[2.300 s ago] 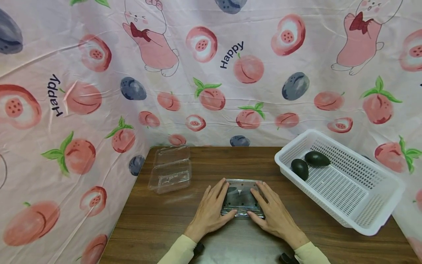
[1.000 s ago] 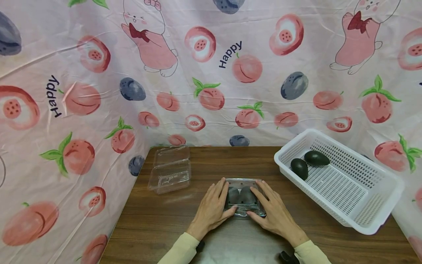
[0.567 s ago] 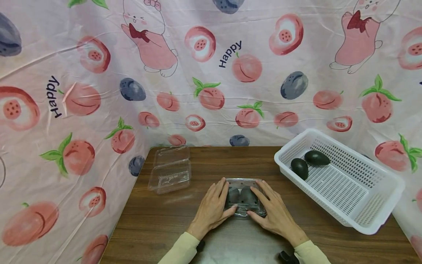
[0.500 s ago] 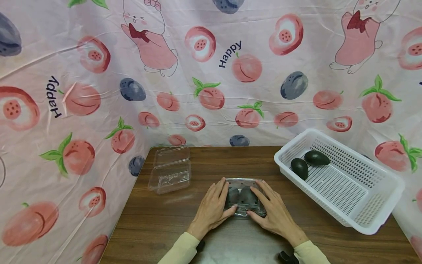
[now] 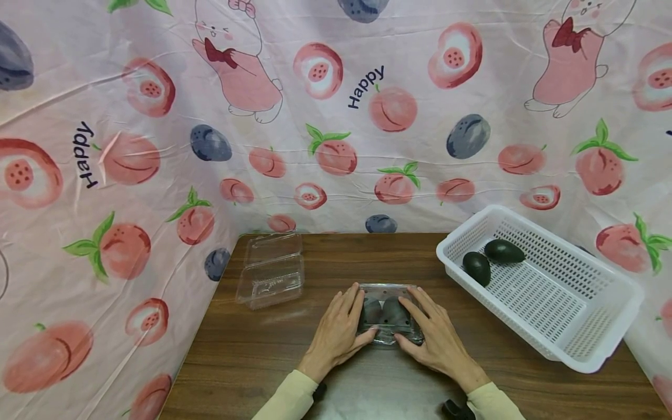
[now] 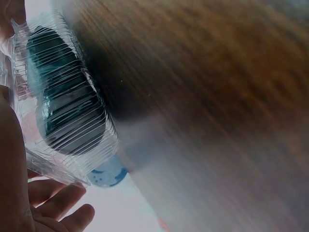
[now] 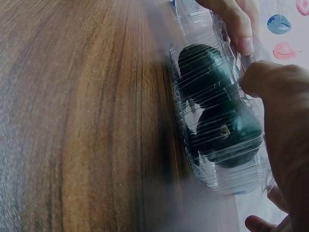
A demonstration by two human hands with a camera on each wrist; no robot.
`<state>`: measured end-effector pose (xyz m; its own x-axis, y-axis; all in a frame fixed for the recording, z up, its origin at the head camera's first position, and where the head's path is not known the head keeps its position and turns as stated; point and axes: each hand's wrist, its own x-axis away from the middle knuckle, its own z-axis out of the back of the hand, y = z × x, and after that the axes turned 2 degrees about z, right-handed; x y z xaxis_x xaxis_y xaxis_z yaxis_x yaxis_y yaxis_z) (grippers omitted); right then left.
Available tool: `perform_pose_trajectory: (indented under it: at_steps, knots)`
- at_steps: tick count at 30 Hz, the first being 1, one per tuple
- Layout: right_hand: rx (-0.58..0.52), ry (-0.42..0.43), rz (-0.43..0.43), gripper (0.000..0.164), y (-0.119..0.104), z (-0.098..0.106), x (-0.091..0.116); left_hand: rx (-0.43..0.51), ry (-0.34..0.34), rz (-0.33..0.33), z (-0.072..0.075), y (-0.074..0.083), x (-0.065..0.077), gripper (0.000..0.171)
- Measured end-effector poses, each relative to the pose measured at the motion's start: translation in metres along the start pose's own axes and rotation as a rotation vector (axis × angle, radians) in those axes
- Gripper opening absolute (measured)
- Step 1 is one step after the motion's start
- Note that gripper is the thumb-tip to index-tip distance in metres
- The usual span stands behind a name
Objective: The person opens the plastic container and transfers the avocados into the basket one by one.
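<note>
In the head view, a clear plastic clamshell box (image 5: 385, 332) sits on the table in front of me, its lid down. Dark green avocados (image 7: 227, 133) show through its ribbed wall in the right wrist view. My left hand (image 5: 333, 332) lies along the box's left side, fingers nearly straight on the lid's edge, thumb at the front rim. Mirroring it, my right hand (image 5: 436, 335) rests on the right side, with fingers extended over the lid and thumb at the front. The left wrist view also shows avocados (image 6: 72, 116) inside; some fingertips are hidden behind the box.
A white perforated basket (image 5: 535, 344) stands on the right, holding two dark avocados (image 5: 504, 252). At the back left lies a clear, opened clamshell box (image 5: 275, 280). The wooden table (image 5: 252, 356) meets a fruit-patterned cloth (image 5: 336, 221) behind and at the left.
Since the earliest frame, the lid's glare has shifted and the avocados inside show more clearly. Both hands moved very slightly; in the last second they have stayed nearly still.
</note>
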<state>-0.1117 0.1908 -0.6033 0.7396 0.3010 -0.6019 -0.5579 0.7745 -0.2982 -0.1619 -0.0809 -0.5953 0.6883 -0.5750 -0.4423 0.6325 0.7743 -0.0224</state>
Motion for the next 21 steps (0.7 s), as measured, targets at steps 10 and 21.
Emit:
perform_pose_trajectory:
  at_steps: [10, 21]
  knots:
    - [-0.012, -0.012, -0.006, 0.096, 0.001, 0.001, -0.002, 0.161, 0.021, 0.034, 0.014, -0.005, -0.013, 0.077]
    - [-0.037, -0.034, -0.023, 0.097, 0.0, 0.004, -0.003, 0.23, -0.067, 0.069, 0.019, -0.011, -0.014, 0.086]
